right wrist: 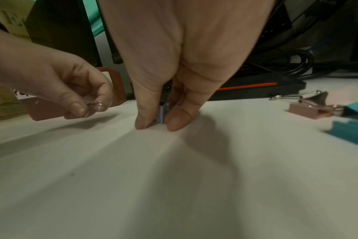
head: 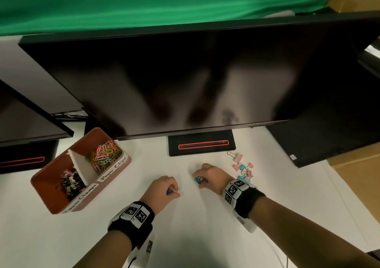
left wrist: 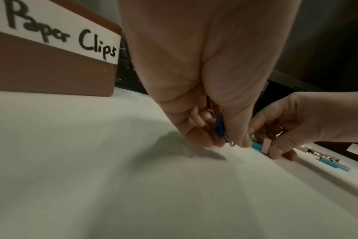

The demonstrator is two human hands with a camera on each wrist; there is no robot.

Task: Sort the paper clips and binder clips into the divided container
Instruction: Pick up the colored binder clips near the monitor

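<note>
Divided container [head: 115, 174], brown, at table's [head: 185, 237] left: near compartment holds dark binder clips [head: 68, 182], far compartment multicoloured paper clips [head: 103, 154], labelled "Paper Clips". Left hand [head: 162, 189] just above table, fingers curled, pinching a dark blue binder clip [left wrist: 219, 127] with silver wire handle. Right hand [head: 209, 176]: thumb and forefinger pinch a light blue binder clip [head: 197, 179] against the table. Loose pink and blue binder clips [head: 243, 168] lie right of it.
</note>
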